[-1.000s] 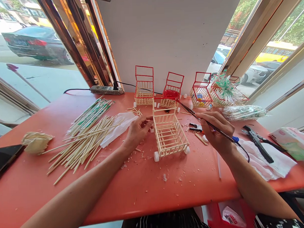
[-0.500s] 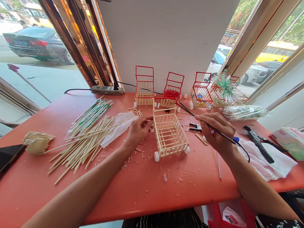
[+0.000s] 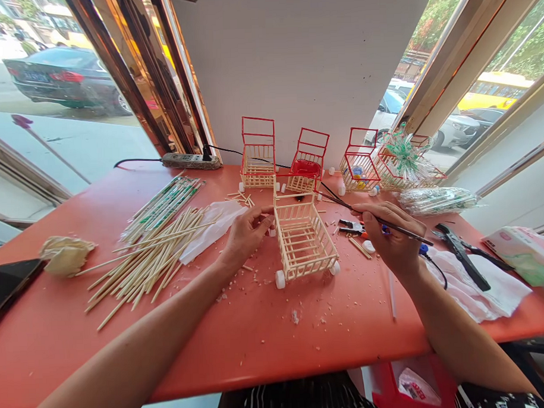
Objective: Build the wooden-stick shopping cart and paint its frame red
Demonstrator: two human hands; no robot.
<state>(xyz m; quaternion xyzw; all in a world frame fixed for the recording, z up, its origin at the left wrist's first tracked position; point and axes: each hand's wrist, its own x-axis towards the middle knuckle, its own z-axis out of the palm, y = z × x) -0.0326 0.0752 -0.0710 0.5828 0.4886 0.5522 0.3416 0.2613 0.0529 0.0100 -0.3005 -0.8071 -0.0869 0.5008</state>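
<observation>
A miniature shopping cart [image 3: 306,241] built of thin wooden sticks stands on the table on white wheels, with its basket toward me. Its upright handle frame at the back is partly red and partly bare wood. My left hand [image 3: 251,231] is closed on the cart's back left side by a white wheel; the fingertips are partly hidden. My right hand [image 3: 391,232] grips a thin, dark-handled paintbrush [image 3: 411,233] like a pen. The brush tip touches or nearly touches the right post of the handle frame.
Several finished carts with red handles, such as one at the back [image 3: 257,151], line the wall. Loose wooden sticks [image 3: 144,268] and wrapped sticks [image 3: 165,205] lie left. Pliers [image 3: 463,257], tissue [image 3: 493,291] and a plastic-wrapped bundle [image 3: 439,201] are right. A power strip [image 3: 192,161] sits behind.
My right hand has shifted slightly right, and the brush tip has moved down along the right post of the handle frame. My left hand and the cart stay put.
</observation>
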